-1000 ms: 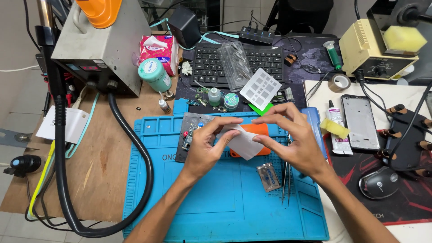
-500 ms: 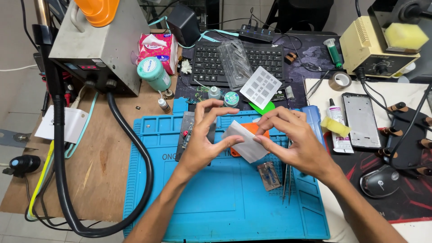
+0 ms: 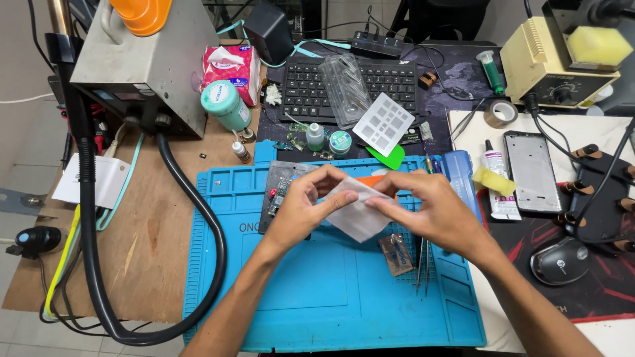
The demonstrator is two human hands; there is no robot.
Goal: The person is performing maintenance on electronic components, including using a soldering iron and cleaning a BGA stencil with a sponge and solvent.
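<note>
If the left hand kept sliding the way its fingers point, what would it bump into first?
Probably the right hand. The left hand points rightward across the white sheet both hands hold, and the fingertips nearly meet already, though depth is unclear.

We see a blue silicone work mat (image 3: 317,311) on a brown wooden bench (image 3: 149,244); a grey metal station box (image 3: 149,66) with a thick black hose (image 3: 198,264) stands far left; behind the mat lie a black keyboard (image 3: 311,86) and a square perforated metal stencil (image 3: 383,123); right, a black computer mouse (image 3: 561,260).
</note>
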